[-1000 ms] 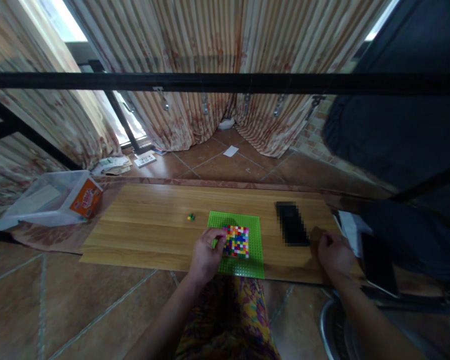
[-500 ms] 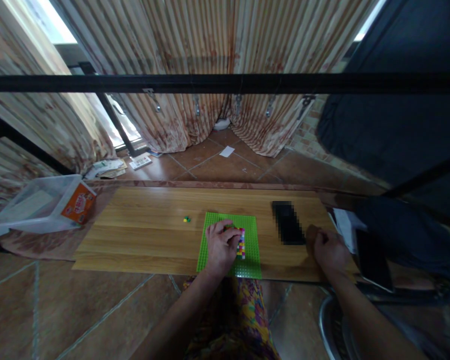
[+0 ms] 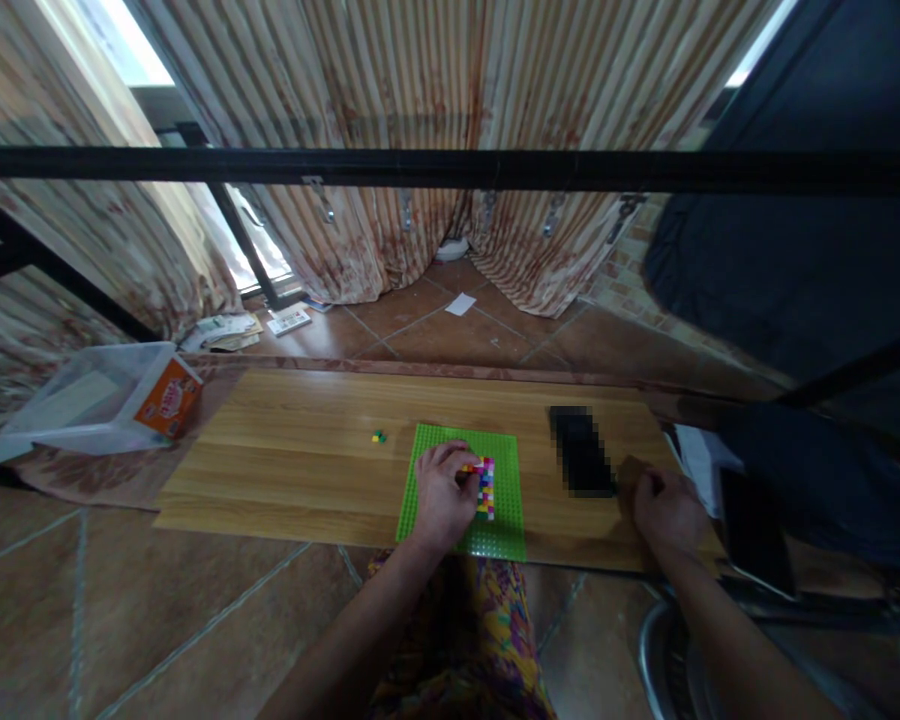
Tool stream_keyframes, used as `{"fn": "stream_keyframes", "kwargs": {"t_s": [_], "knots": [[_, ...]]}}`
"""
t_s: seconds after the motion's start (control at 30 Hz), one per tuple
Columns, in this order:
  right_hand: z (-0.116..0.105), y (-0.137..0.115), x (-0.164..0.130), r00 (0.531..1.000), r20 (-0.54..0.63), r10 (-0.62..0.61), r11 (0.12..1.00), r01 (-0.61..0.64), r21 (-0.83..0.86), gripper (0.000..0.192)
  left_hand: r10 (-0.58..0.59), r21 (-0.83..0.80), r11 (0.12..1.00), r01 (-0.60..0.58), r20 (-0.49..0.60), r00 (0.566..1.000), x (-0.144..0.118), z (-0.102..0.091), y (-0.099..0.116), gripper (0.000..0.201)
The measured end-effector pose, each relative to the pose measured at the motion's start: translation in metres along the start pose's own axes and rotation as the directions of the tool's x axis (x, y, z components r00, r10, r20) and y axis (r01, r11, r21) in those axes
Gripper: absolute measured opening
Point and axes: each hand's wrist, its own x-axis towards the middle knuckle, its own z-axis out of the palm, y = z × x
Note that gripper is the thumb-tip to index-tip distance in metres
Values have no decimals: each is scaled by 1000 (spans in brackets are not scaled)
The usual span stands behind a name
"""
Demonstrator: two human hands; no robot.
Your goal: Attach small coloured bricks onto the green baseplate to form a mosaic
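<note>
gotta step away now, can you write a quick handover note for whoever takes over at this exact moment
Left hand: palm down on the multicoloured brick patch, covering most of it; only its right strip shows. Whether it grips anything cannot be told.
Right hand: curled loosely on the wooden board near its right edge, nothing visibly held.
Things: the patch sits on the green baseplate, at the board's near edge. A small loose brick lies left of the baseplate. A blurred dark object lies to its right.
Done: a block of bricks is on the baseplate.
Left: most of the baseplate is bare; the loose brick is not attached.
</note>
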Motion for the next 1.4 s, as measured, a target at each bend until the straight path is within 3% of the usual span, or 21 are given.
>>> {"fn": "stream_keyframes", "kwargs": {"t_s": [0.13, 0.5, 1.1, 1.4], "knots": [[0, 2, 0, 1000, 2, -22, 1000, 22, 2, 36, -21, 6, 1000, 21, 44, 999, 1, -4, 2, 31], [0, 3, 0, 1000, 19, -23, 1000, 23, -8, 38, -113, 43, 993, 109, 91, 989, 8, 0, 2, 18], [-5, 2, 1, 999, 41, -36, 999, 37, -33, 39, -49, 73, 996, 44, 79, 996, 9, 6, 0, 5], [1, 9, 1, 998, 39, -59, 998, 60, -19, 41, -56, 53, 997, 53, 56, 997, 3, 4, 1, 14]]}}
